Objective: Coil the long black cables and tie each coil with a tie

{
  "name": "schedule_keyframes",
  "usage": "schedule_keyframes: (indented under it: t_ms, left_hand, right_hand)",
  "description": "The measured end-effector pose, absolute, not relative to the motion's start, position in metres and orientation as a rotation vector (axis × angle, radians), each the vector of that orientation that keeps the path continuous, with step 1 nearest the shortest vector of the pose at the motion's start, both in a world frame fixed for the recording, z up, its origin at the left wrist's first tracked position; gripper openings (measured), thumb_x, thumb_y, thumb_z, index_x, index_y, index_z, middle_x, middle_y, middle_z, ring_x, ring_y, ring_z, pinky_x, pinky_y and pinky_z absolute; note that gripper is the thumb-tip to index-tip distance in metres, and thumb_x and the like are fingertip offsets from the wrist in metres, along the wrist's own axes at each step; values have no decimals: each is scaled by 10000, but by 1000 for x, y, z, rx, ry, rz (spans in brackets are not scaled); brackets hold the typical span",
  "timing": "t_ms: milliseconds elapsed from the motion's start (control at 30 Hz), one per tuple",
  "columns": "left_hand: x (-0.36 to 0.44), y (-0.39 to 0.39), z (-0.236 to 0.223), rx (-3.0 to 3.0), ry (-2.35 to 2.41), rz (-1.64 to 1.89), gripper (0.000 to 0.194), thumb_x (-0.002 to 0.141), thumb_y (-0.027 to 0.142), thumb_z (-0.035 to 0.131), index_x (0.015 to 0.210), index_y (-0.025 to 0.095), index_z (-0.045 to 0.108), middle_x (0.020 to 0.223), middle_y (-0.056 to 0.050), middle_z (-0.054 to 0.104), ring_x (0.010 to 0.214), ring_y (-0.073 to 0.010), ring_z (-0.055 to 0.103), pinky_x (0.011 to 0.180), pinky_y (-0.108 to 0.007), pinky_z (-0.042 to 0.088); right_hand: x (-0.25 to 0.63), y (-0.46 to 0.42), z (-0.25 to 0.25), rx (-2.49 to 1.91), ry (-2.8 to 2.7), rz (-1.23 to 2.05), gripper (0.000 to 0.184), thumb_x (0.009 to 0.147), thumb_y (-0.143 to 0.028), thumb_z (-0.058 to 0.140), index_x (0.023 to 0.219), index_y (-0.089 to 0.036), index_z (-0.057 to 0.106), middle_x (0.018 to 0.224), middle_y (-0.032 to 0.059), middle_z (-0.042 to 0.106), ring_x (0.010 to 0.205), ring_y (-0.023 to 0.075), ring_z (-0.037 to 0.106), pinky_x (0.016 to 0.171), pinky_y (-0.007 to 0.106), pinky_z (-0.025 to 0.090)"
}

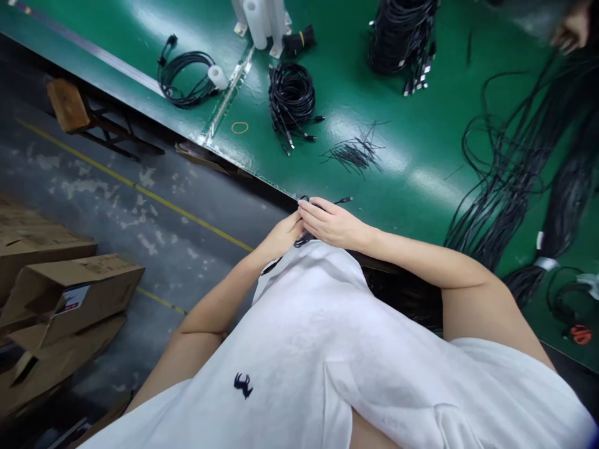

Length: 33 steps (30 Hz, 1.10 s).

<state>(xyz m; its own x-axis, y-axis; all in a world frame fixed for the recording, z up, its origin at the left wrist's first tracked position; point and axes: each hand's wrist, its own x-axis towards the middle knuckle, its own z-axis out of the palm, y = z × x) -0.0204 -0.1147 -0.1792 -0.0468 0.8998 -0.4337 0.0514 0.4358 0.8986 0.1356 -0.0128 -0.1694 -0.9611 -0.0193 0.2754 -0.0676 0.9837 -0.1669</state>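
Note:
Close against the white shirt, at the table's edge, my two hands meet around a small coil of black cable (304,240). My left hand (283,236) is closed on the coil from the left. Across it lies my right hand (331,224), its fingers pressed together over the coil and the left fingertips. One plug end sticks out past the right hand above the green table; another end hangs below the left wrist. Most of the coil is hidden by the fingers. Beyond the hands lies a pile of short black ties (356,151).
A wound cable bundle (292,93), a yellow rubber band (240,128) and a looped cable (185,78) lie on the green table (393,199). Long loose cables (510,187) spread at right, near another person's hand (573,30). Cardboard boxes (88,287) and a wooden stool (69,105) stand left.

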Motion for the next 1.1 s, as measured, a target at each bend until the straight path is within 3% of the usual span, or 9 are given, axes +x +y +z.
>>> schedule_keyframes:
  t_ms: [133, 267, 400, 567, 667, 800, 900, 1000, 1100]
  left_hand:
    - [-30, -110, -175, 720, 1327, 920, 233, 823, 388, 642, 863, 164, 594, 585, 50, 408, 537, -87, 337, 529, -225, 280]
    - [-38, -105, -175, 580, 1231, 882, 326, 752, 420, 723, 701, 160, 532, 570, 49, 409, 529, -78, 340, 519, -219, 286]
    - [-38, -99, -179, 589, 1244, 887, 339, 687, 401, 788, 677, 149, 561, 592, 39, 483, 567, -82, 396, 548, -213, 332]
    - [-24, -94, -185, 637, 1294, 898, 334, 671, 404, 781, 831, 139, 655, 792, -24, 658, 749, -146, 557, 653, -242, 439]
    - [-26, -93, -191, 670, 1285, 855, 408, 769, 450, 666, 1034, 139, 670, 969, -82, 700, 902, -210, 621, 771, -306, 504]
    - [-48, -84, -197, 1054, 1421, 801, 514, 852, 466, 557, 1292, 201, 585, 1263, -104, 628, 1185, -249, 574, 1037, -388, 450]
    - [-66, -69, -198, 1460, 1350, 688, 558, 872, 479, 545, 1386, 262, 525, 1431, -88, 505, 1318, -261, 484, 1095, -381, 417]
    - [-78, -50, -206, 1694, 1149, 500, 437, 894, 478, 505, 1265, 288, 634, 1358, -67, 569, 1256, -267, 534, 1053, -371, 461]
    - [-84, -30, -229, 1939, 1152, 376, 314, 861, 468, 511, 1088, 372, 705, 1165, -26, 661, 1091, -281, 604, 954, -438, 521]
  right_hand:
    - [125, -10, -157, 187, -2931, -71, 363, 1025, -181, 272, 941, -128, 621, 884, 106, 623, 780, 196, 560, 707, 375, 437]
    - [118, -8, -153, 278, -2899, -311, 362, 1029, -173, 285, 904, -101, 617, 828, 85, 588, 730, 169, 544, 634, 332, 383]
    - [115, -14, -153, 212, -2940, -417, 422, 1026, -176, 280, 796, -111, 628, 764, 83, 574, 695, 177, 533, 582, 333, 327]
    - [112, -23, -155, -30, -3065, -435, 354, 974, -120, 364, 769, -114, 653, 761, 105, 614, 680, 196, 542, 562, 333, 320]
    - [113, -16, -152, -205, -3227, -177, 317, 976, -147, 379, 841, -102, 663, 812, 125, 647, 726, 208, 587, 555, 325, 352]
    - [117, -3, -146, -383, -3335, 189, 330, 982, -136, 326, 1006, -83, 651, 930, 146, 675, 801, 223, 634, 582, 333, 407]
    - [115, 0, -147, -314, -3337, 196, 365, 987, -118, 292, 1060, -76, 648, 1044, 168, 679, 897, 232, 647, 648, 345, 451]
    - [109, -1, -152, -154, -3331, 135, 395, 981, -93, 288, 1069, -89, 673, 1149, 171, 675, 1035, 232, 635, 785, 349, 477]
    - [107, -1, -160, -44, -3343, 53, 429, 959, -52, 292, 1077, -103, 702, 1205, 154, 670, 1122, 236, 618, 935, 362, 456]
